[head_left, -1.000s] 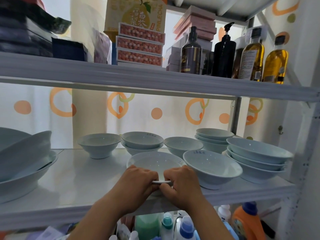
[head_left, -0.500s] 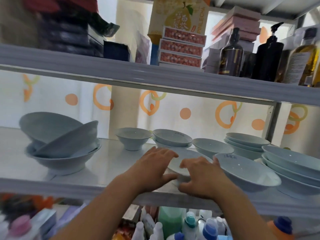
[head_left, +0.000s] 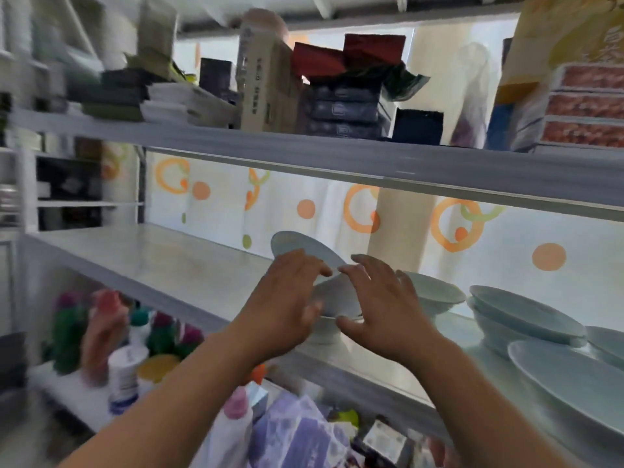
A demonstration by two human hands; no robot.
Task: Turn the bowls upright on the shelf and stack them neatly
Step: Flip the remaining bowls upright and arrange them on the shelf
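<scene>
On the white middle shelf (head_left: 162,261) a pale blue bowl (head_left: 297,246) leans steeply on a second tilted bowl (head_left: 339,293), both resting in an upright base bowl (head_left: 324,331). My left hand (head_left: 283,305) hovers in front of this pile with its fingers spread over the top bowl's rim. Just to the right, my right hand (head_left: 378,309) is also spread, covering the pile's right side. Neither hand grips anything. Further right stand a single upright bowl (head_left: 435,293), a stack of wide bowls (head_left: 520,312) and a large bowl (head_left: 574,376).
The upper shelf (head_left: 337,153) hangs low over the bowls and carries boxes. Bottles (head_left: 123,376) and packets crowd the shelf below. A curtain with orange circles (head_left: 361,211) closes the back. The view is motion-blurred.
Both hands have let go of the upright bowl at the shelf's front and moved left to the tilted pile, fingers now spread. The view has swung left with them.
</scene>
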